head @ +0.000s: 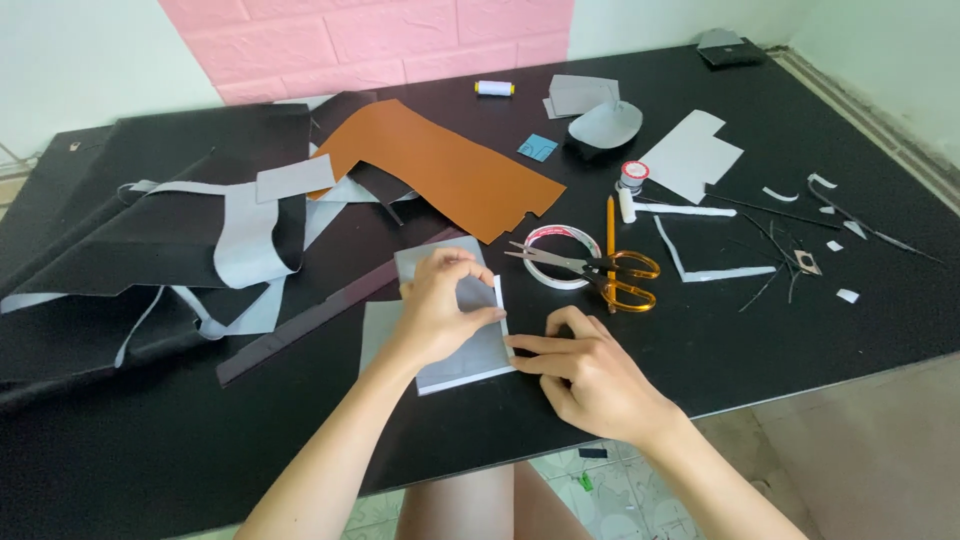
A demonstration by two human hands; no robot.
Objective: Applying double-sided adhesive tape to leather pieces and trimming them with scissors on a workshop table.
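**Grey sheet pressed flat under two hands**

Grey material, a small rectangular piece (pixel 470 345) with a pale edge, lay on the black table (pixel 700 340) near its front edge, directly under both hands. The left hand (pixel 440 310) lay on top of the piece, its fingers (pixel 455 265) curled and bunched close together, thumb and fingertips pressed onto the upper part of the piece rather than wrapped around it. The right hand (pixel 590 375) lay just beside it on the table, fingers half curled, with the index finger stretched out to touch the piece's right edge; it held nothing.

Just beyond the hands, a roll of tape (pixel 560 256) lay flat, and a pair of scissors (pixel 600 272) with orange handles rested across it, blades pointing left. A yellow pencil (pixel 610 225) lay next to the scissors, and a small white bottle with a red cap (pixel 630 185) lay near its far end. Thin pale strips and dark offcuts (pixel 770 250) were scattered to the right.

To the left, a long dark strip (pixel 300 325) ran diagonally past the grey piece. Farther back lay a large brown sheet (pixel 450 170), black sheets with grey cut-outs (pixel 200 240), a pale grey panel (pixel 690 155), a small blue square (pixel 537 147) and a white thread spool (pixel 494 88). A pink brick-patterned wall (pixel 380 40) stood behind the table.
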